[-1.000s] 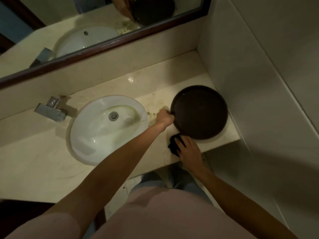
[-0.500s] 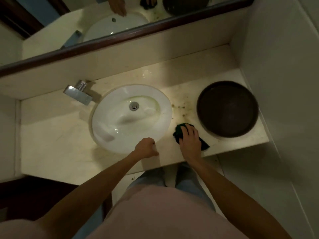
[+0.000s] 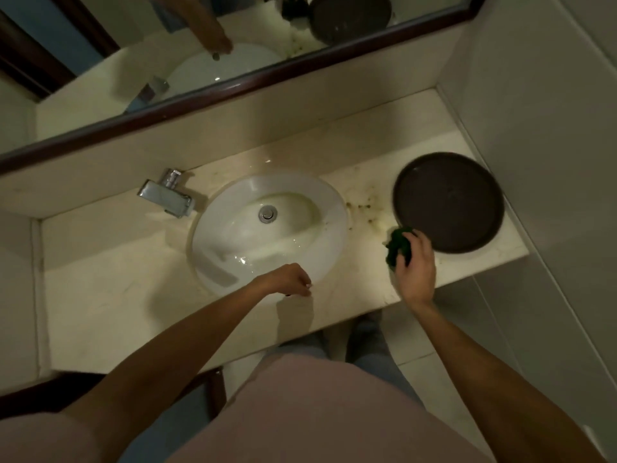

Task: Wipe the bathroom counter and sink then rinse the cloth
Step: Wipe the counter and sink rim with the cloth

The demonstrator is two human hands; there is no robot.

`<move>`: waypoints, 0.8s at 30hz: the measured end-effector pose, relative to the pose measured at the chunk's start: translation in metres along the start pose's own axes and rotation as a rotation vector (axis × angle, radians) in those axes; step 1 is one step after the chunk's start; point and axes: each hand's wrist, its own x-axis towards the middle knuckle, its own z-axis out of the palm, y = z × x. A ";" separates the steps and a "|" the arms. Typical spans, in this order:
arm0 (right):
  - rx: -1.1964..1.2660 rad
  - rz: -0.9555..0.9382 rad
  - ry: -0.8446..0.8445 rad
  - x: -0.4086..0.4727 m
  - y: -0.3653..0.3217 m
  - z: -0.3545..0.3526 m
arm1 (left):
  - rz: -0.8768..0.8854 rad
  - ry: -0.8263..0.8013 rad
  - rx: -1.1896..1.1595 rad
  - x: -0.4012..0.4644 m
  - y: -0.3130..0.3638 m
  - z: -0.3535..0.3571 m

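Cloth (image 3: 398, 246), dark green, bunched under the curled fingers (image 3: 421, 243) of the right hand (image 3: 415, 272), pressed on the desk (image 3: 110, 295) between sink (image 3: 213, 259) and tray (image 3: 449, 202), beside brown stains (image 3: 362, 208), presumably to scrub them. Left hand (image 3: 288, 280): fingers loosely curled, holding nothing, braced at the desk's front edge. Sink holds water drops; tray appears empty.

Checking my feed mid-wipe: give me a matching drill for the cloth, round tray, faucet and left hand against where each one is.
Things:
1. cloth
2. round tray
3. faucet
4. left hand

Places:
A. counter's right end, by the wall
B. at the sink's near rim
C. gripped in the right hand
D. left of the sink

Pairs: 1-C, 2-A, 3-D, 4-B
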 end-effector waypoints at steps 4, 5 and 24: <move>-0.102 0.061 -0.035 -0.019 0.012 0.013 | 0.010 0.018 0.063 0.001 -0.013 0.008; -0.123 0.052 -0.044 -0.023 0.012 0.018 | 0.025 0.035 0.076 0.002 -0.015 0.009; -0.170 -0.266 -0.349 0.026 -0.096 0.105 | 0.033 0.116 0.065 0.006 -0.026 0.015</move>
